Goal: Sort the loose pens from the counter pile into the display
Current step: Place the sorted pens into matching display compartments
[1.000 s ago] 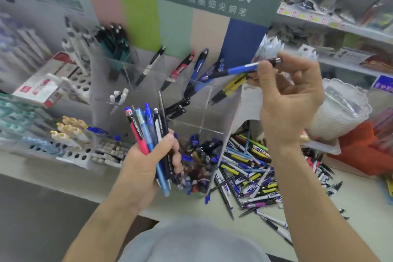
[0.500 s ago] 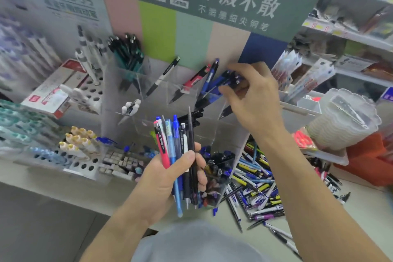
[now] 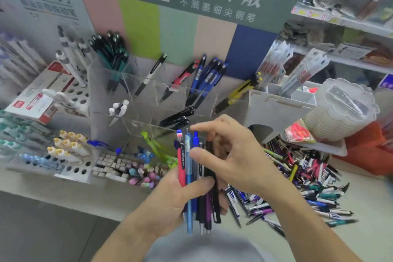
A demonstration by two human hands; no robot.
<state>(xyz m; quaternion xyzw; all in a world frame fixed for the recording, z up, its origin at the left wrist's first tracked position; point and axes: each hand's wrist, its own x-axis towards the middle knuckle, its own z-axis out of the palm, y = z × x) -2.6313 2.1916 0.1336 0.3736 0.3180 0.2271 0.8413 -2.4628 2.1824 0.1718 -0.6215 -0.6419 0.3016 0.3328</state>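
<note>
My left hand (image 3: 170,200) grips a bundle of pens (image 3: 184,168) upright in front of the clear acrylic display (image 3: 146,100); the bundle has red, light blue, dark blue, purple and black pens. My right hand (image 3: 240,155) is at the top of the bundle, thumb in front and fingers curled behind, pinching a black pen (image 3: 210,172) there. In an upper display compartment stand several blue pens (image 3: 207,76). The loose pen pile (image 3: 308,183) lies on the counter to the right, partly hidden by my right forearm.
White racks with holes (image 3: 74,95) hold pens at the left, and small erasers (image 3: 110,164) lie in front. A white box (image 3: 276,110), a stack of clear plastic trays (image 3: 340,112) and an orange box (image 3: 370,151) stand right of the display.
My right hand put a blue pen into the upper compartment, then came down to the bundle in my left hand. The bundle stayed in my left hand's grip.
</note>
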